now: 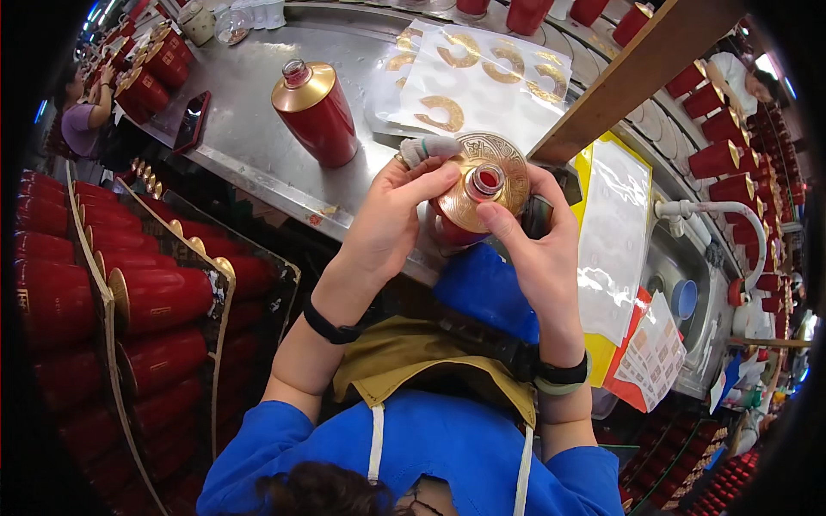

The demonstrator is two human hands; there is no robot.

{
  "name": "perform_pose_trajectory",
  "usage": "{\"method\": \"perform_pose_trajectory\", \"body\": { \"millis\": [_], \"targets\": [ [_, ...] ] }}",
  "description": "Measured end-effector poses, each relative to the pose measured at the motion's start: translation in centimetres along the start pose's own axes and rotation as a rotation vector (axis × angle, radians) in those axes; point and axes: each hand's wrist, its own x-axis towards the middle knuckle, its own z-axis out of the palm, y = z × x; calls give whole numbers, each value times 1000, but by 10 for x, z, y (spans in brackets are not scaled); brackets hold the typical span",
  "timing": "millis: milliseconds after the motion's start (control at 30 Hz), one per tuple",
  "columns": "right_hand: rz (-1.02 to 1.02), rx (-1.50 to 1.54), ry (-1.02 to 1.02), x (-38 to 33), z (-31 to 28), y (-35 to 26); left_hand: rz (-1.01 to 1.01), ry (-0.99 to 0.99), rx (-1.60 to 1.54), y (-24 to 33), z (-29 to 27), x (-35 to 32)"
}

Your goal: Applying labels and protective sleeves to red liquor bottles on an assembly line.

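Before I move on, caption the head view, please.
Left hand and right hand hold a red bottle with patterned gold shoulder; a plain gold-shouldered red bottle stands on the silvery metal table.

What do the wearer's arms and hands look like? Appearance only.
Short blue sleeves, bare forearms. Left hand: pale grey finger cover, black wristband. Right hand: black band plus a pale greenish band at the wrist.

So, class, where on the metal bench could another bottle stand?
Two bare patches of bench: between the phone and the standing bottle, and beyond that bottle, left of the sticker sheets. It is crowded rightward: sheets, wooden post, and the held bottle between left hand and right hand.
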Motion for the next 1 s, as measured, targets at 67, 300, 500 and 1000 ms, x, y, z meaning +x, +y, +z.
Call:
{"method": "perform_pose_trajectory", "body": {
  "millis": [67,300,500,1000],
  "targets": [
    [15,-22,-6,1,-1,-2,8,33,-19,-3,-1,3],
    [23,-27,12,-1,1,-2,903,69,968,-30,0,-18],
    [57,-51,28,-4,-4,-6,872,127,1170,-56,-10,-18],
    [-119,-185,244,-4,7,-12,933,291,1074,-94,17,-1]
  ]
}}
